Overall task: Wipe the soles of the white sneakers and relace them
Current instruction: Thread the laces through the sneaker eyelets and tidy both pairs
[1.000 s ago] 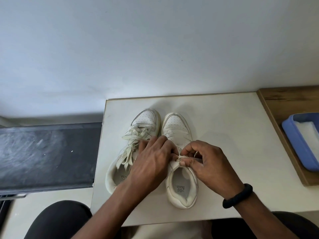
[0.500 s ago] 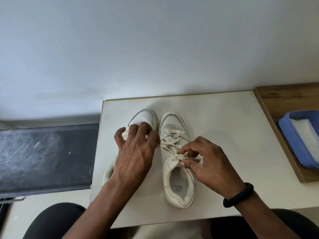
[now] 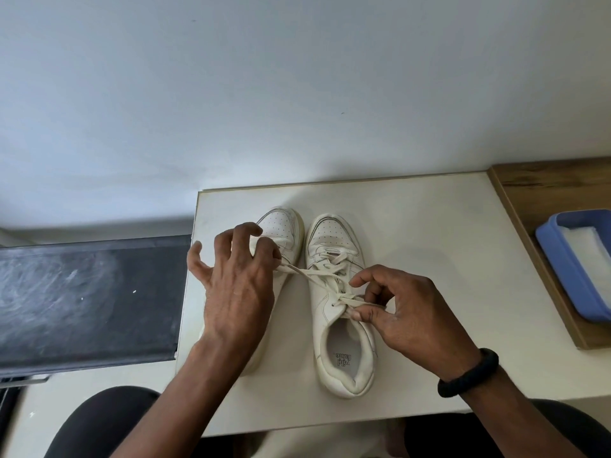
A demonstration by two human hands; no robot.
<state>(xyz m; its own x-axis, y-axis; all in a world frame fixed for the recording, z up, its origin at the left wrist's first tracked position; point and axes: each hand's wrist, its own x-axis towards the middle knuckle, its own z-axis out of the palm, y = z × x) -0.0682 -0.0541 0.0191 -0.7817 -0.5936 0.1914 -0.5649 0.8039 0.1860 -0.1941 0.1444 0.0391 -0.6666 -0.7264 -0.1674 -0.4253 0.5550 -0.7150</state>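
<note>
Two white sneakers stand side by side on a white table (image 3: 429, 242), toes pointing away from me. The right sneaker (image 3: 340, 328) is laced up to its top eyelets. Its cream lace (image 3: 305, 274) runs taut to the left, where my left hand (image 3: 236, 285) pinches its end above the left sneaker (image 3: 284, 231). That hand covers most of the left sneaker. My right hand (image 3: 410, 315) pinches the other lace end at the top eyelets of the right sneaker. A black band circles my right wrist.
A blue tray (image 3: 558, 259) holding a white cloth sits on a wooden surface (image 3: 542, 183) at the right. A dark grey panel (image 3: 82, 299) lies to the left of the table. My knees show below the table's near edge.
My left hand has left the right sneaker's tongue and drawn a lace end out to the left over the left sneaker. My right hand has stayed at the top eyelets.
</note>
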